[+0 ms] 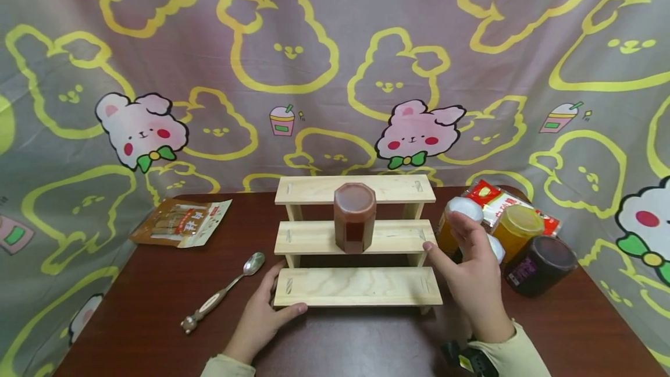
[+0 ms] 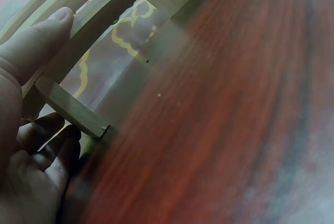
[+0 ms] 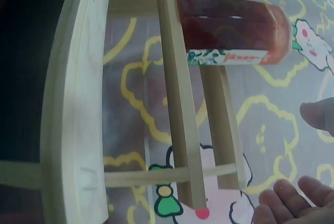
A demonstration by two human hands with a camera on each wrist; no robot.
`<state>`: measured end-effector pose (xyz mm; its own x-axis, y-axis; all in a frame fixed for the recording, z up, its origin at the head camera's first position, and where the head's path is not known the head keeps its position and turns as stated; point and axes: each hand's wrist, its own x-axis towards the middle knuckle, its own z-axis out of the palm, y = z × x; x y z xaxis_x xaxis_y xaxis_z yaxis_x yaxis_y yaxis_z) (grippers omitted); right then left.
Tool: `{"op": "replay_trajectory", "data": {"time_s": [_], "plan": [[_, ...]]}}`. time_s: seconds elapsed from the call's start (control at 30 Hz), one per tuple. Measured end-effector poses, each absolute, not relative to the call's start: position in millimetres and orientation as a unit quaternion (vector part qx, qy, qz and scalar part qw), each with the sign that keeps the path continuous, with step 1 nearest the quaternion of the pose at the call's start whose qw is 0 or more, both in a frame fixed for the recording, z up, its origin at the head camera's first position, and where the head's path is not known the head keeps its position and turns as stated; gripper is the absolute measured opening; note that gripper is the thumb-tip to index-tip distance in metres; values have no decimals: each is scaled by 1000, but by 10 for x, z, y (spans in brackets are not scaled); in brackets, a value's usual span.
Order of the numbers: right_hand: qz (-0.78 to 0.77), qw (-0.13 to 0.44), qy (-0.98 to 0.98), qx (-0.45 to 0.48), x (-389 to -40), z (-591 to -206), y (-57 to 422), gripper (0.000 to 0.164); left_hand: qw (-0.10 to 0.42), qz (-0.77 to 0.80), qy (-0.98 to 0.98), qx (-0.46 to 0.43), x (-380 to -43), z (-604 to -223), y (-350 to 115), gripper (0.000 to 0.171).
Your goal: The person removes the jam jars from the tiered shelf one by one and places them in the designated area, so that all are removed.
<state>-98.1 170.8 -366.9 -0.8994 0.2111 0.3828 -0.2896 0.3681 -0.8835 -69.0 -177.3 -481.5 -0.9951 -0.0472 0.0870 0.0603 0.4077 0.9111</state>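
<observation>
A three-tier wooden rack (image 1: pixel 356 287) stands on the table, and a hexagonal jar (image 1: pixel 355 217) with reddish-brown contents is upright on its middle tier. The jar's label (image 3: pixel 229 57) shows in the right wrist view. My left hand (image 1: pixel 268 312) holds the rack's front left corner, thumb at the front edge and fingers round the side. In the left wrist view its thumb (image 2: pixel 42 38) lies along the wood. My right hand (image 1: pixel 473 275) is raised beside the rack's right end with fingers apart and nothing between them. It partly hides a white-lidded amber jar (image 1: pixel 446 240).
Right of the rack stand a yellow jar (image 1: pixel 515 228), a dark jar (image 1: pixel 539 266) and a red-and-white packet (image 1: pixel 484 194). On the left lie a brown packet (image 1: pixel 180 223) and a spoon (image 1: pixel 222 292). A patterned cloth (image 1: pixel 335 74) hangs behind the table (image 1: pixel 366 345).
</observation>
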Motion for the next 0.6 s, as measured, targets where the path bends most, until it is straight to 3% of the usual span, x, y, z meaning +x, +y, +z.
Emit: {"op": "replay_trajectory", "data": {"time_s": [0.6], "plan": [[581,131,-798,93,-1163,-3692,1489,56,48,-564,-825,-6,-682,-4812,-1768,96]]}}
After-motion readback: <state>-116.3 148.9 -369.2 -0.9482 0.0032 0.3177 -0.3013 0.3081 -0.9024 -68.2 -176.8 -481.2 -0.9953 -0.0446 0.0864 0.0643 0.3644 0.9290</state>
